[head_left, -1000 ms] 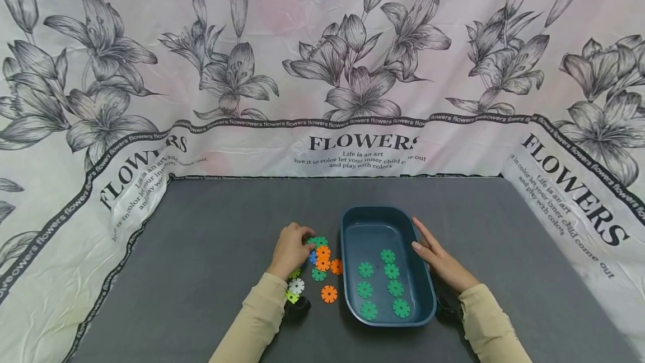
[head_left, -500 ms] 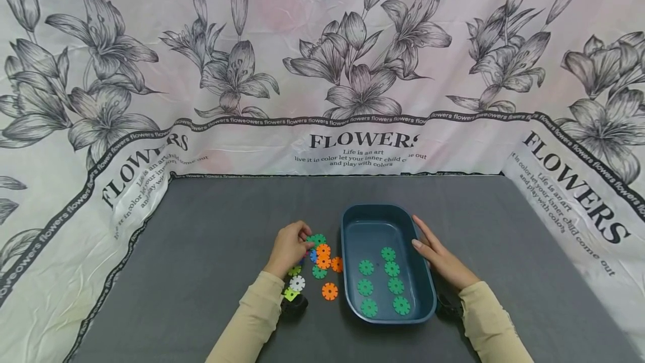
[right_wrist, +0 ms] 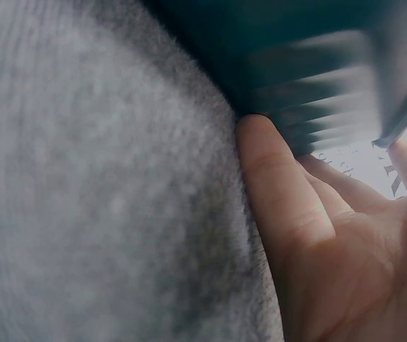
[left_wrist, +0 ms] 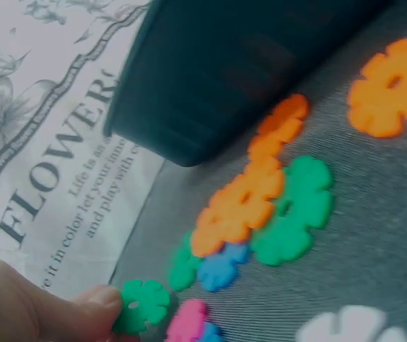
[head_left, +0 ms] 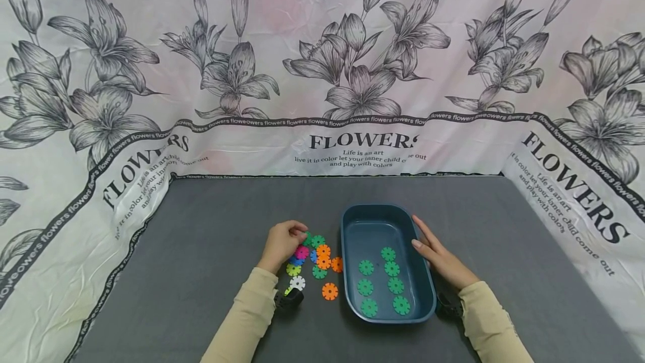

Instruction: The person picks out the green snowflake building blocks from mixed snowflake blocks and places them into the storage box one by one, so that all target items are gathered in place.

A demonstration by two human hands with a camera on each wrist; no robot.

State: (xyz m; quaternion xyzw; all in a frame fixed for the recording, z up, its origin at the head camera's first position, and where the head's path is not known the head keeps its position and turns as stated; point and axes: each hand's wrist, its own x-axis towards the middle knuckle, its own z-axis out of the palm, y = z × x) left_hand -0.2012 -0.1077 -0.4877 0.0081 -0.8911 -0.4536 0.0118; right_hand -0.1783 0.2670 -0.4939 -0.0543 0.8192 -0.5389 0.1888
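Observation:
My left hand [head_left: 280, 244] pinches a green notched plastic disc [left_wrist: 142, 306] at its edge between thumb and finger. Beside it lies a loose cluster of similar discs: a green disc [head_left: 318, 241], a pink disc [head_left: 302, 252], an orange disc [head_left: 323, 263], a yellow-green disc [head_left: 293, 269] and a white disc [head_left: 297, 283], with blue ones partly covered. The blue-grey tray [head_left: 365, 214] stands right of the cluster and holds several green discs [head_left: 395, 285]. Against the tray's right side rests my right hand [head_left: 448, 265], its fingers extended along the outer wall.
An orange disc [head_left: 330, 291] lies apart near the tray's left wall, and another orange disc [head_left: 336, 264] touches or nearly touches that wall. Behind the grey table surface [head_left: 227, 206] hangs a flower-printed cloth [head_left: 363, 150], which also lines both sides.
My left hand has drawn slightly left with the green disc, away from the other green one. The pink and blue discs beneath have come into sight. My right hand and the tray stay put.

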